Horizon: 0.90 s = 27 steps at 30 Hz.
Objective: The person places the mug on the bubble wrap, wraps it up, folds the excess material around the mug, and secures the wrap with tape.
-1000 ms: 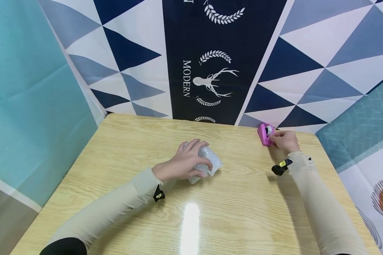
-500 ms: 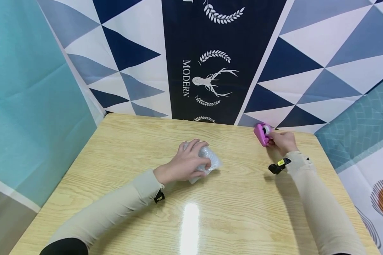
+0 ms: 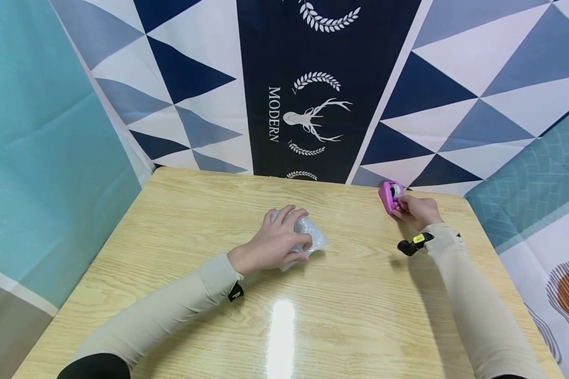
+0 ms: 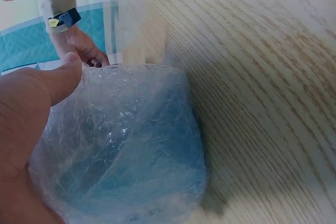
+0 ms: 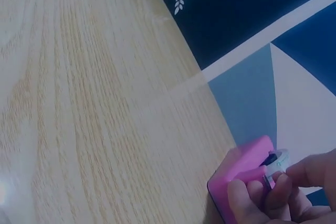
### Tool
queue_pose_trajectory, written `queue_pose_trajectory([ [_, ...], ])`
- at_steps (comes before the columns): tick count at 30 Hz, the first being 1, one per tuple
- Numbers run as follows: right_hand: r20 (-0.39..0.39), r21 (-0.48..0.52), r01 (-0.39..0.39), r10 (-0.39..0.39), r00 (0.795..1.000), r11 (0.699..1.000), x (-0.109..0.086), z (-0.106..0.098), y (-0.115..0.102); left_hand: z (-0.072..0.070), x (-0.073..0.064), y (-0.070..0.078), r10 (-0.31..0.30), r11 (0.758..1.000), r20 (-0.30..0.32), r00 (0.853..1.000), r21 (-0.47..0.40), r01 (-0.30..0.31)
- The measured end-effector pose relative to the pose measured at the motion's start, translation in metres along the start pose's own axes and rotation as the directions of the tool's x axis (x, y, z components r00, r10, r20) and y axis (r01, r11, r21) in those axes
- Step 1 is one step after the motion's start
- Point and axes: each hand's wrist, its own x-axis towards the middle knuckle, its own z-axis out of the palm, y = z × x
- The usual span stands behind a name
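Note:
A bubble-wrapped bundle [image 3: 315,236] lies mid-table, bluish through its clear wrap in the left wrist view. My left hand [image 3: 277,243] grips it from above, fingers spread over its far side and thumb along the near side. Toward the back right edge, my right hand [image 3: 422,211] has its fingers curled at the front of a pink tape dispenser [image 3: 386,197]. The right wrist view shows a whitish tape roll [image 5: 281,160] seated in the dispenser, with thumb and fingertips bunched right beside it; whether they pinch the tape itself I cannot tell.
The light wood table [image 3: 208,210] ends at the back against a patterned cloth wall [image 3: 308,95]. A teal cloth [image 3: 52,158] hangs along the left side. Glare [image 3: 281,337] shines on the front of the tabletop.
The tape dispenser has turned and shifted slightly left along with my right hand. My left hand has stayed on the bubble-wrapped bundle.

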Motion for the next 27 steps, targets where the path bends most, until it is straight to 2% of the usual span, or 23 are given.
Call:
queue_pose_trajectory([
  [8,0.045,0.123,-0.042,0.036,0.998,0.992,-0.008,0.000,-0.001,-0.003,-0.001,0.000,0.001,1.000,-0.006,1.000,-0.022,-0.001],
  [12,0.027,0.154,-0.054,0.051,0.998,0.987,-0.012,-0.001,0.004,-0.004,-0.001,0.000,-0.005,1.000,0.012,1.000,-0.019,0.005],
  [16,0.019,0.251,-0.017,0.012,1.000,0.968,-0.016,0.000,0.011,-0.003,0.000,0.001,-0.001,1.000,0.015,1.000,-0.016,0.002],
  [20,0.051,0.301,0.027,-0.045,0.998,0.953,-0.021,-0.001,0.016,-0.002,0.000,0.000,0.008,1.000,0.007,1.000,-0.026,-0.008],
  [24,0.090,0.364,0.025,-0.062,0.994,0.931,-0.026,-0.005,0.020,-0.002,0.000,0.000,0.009,1.000,0.006,1.000,-0.021,-0.009],
  [27,0.091,0.346,0.003,-0.037,0.995,0.938,-0.030,-0.006,0.022,-0.002,-0.001,0.000,0.007,1.000,0.008,1.000,-0.023,-0.007],
])
